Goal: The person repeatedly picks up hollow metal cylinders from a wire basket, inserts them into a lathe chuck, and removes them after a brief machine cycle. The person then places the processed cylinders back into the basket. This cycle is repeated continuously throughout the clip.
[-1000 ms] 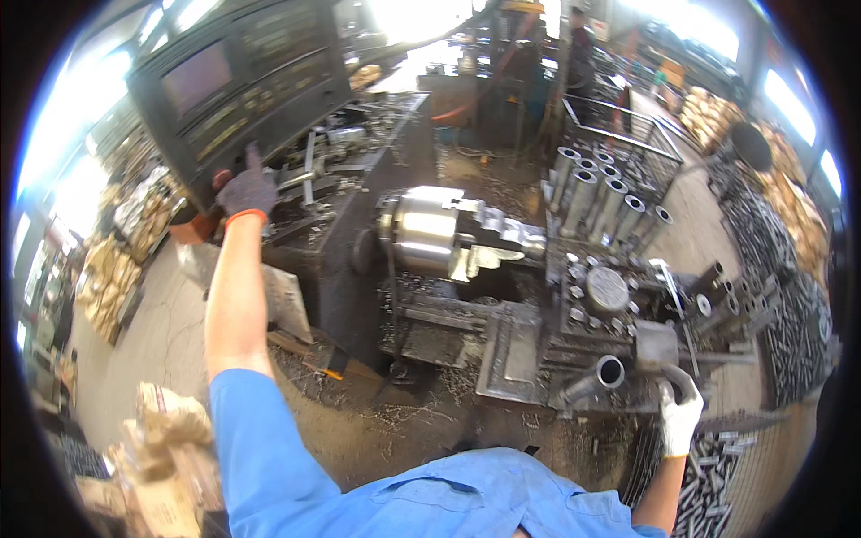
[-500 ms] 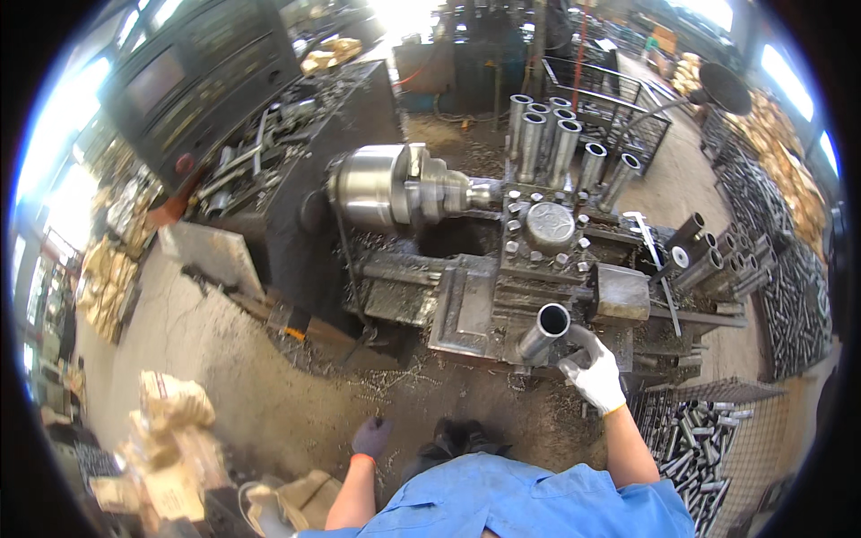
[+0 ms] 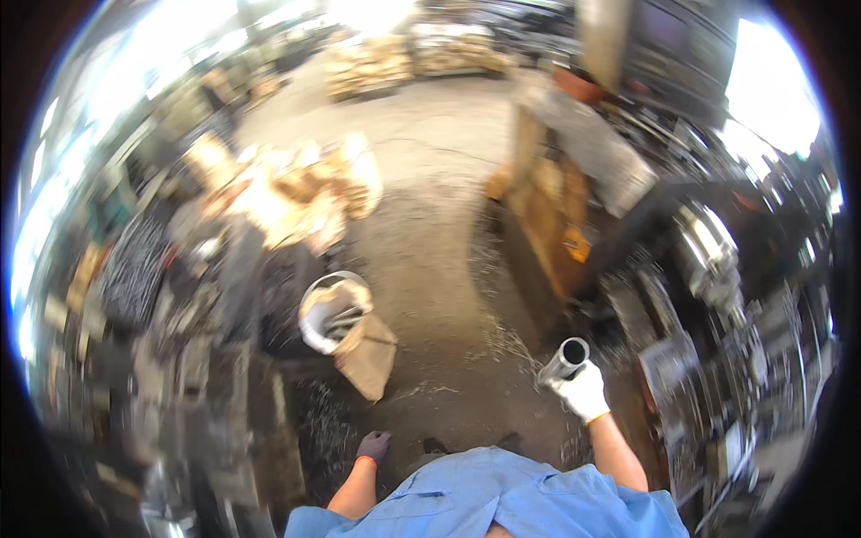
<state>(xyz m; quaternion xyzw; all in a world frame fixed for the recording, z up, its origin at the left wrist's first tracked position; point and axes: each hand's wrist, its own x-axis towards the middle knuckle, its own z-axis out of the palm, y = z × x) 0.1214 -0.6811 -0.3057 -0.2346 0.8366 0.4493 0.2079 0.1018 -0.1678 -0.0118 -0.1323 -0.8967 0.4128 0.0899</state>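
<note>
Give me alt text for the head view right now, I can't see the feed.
A person's white-gloved right hand holds a short metal tube, open end up, above a gritty workshop floor. The dark-gloved left hand hangs empty by the blue shirt. A white bucket lined with sacking stands left of centre, and a lathe lies blurred at right.

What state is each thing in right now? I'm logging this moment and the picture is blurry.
Right hand: white glove, closed around the metal tube.
Metal tube: held tilted, open end up, hollow.
Left hand: dark glove, hanging low, holding nothing.
Bucket: upright on the floor, open, brown sack draped over its rim.
Lathe: blurred; running or stopped cannot be told.
</note>
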